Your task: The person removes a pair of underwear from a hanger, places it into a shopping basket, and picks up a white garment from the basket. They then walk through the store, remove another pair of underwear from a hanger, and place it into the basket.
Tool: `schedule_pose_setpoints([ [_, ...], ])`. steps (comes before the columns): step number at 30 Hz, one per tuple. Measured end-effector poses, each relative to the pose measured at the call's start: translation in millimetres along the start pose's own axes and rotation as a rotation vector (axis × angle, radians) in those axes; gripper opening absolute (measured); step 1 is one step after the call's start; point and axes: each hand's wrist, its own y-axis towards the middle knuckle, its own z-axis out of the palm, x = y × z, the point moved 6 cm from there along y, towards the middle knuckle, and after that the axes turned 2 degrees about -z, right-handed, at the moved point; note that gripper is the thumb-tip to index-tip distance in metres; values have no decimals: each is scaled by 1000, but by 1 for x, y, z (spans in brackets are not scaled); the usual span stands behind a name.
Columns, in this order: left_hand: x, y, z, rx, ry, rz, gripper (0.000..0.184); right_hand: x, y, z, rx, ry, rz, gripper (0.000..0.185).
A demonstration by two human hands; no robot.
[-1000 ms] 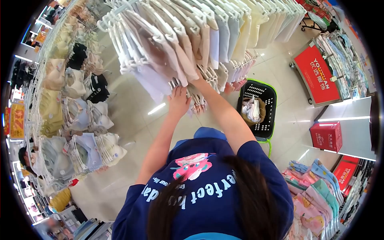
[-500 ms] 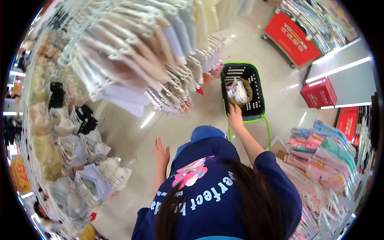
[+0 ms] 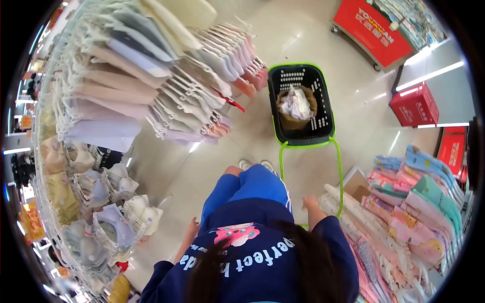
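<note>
Basket [image 3: 326,108]: upright on the floor [image 3: 252,131], ahead and to the right of the person's shoes [image 3: 268,164]; black, green-rimmed.
Handle [image 3: 341,182]: a green loop reaching from the basket's near end back to the person's right side.
Right grip [image 3: 311,206]: within the loop's outline in this view; blurred, so whether it is clamped on the handle cannot be told.
Left grip [image 3: 191,225]: low at the left side, well apart from the basket; nothing seen in it, though how the fingers stand cannot be told.
Good handling: holding the loop at its middle would probably keep the basket straight; any pull is best slow and low, clear of the legs and the pink clothes [image 3: 404,217].
Load: a brown bundle [image 3: 293,122] with a white bundle [image 3: 297,102] in or on it, near the basket's middle, bare bottom around them.
Carton [image 3: 359,186]: beside the pink clothes, partly hidden; contents unclear.
Red box [image 3: 414,105]: farther right; its inside does not show.
Hung clothes [image 3: 106,129]: on the left, apart from both hands.
</note>
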Motion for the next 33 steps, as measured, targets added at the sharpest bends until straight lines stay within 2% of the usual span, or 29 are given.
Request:
schedule_pose_setpoints([
  [3,-51,-31,-12,103,-44,51,51,18,-10,37,235,-88,-74,75],
  [6,-50,-21,-15,36,-14,213,49,30,-20,79,274,-69,-16,53],
  [9,-73,-39,-32,3,-126,140,47,42,-46,82,200,73,-60,49],
  [10,-77,-43,-37,12,-183,172,46,45,-49,81,69,91,-80,46],
  [13,-91,-58,-49,6,-97,210,45,44,-30,75,-147,140,4,63],
  [14,-85,-56,-46,22,-116,213,44,44,-24,71,-222,192,9,61],
  [18,-72,-52,-40,123,-24,149,43,42,4,20,-454,346,52,51],
  [20,-34,-38,-36,187,55,138,44,43,10,-14,-679,463,69,50],
  [24,16,-35,-72,103,-5,249,42,49,18,-96,-852,608,81,45],
  [27,77,-28,-90,48,-181,81,37,51,20,-162,-974,662,58,49],
  [29,111,-36,-87,84,-274,-48,30,49,30,-194,-1023,709,49,51],
  [31,111,-39,-80,106,-319,-147,30,43,49,-233,-1059,747,55,51],
  [33,96,-43,-55,119,-337,-240,29,34,75,-271,-1005,755,59,49],
])
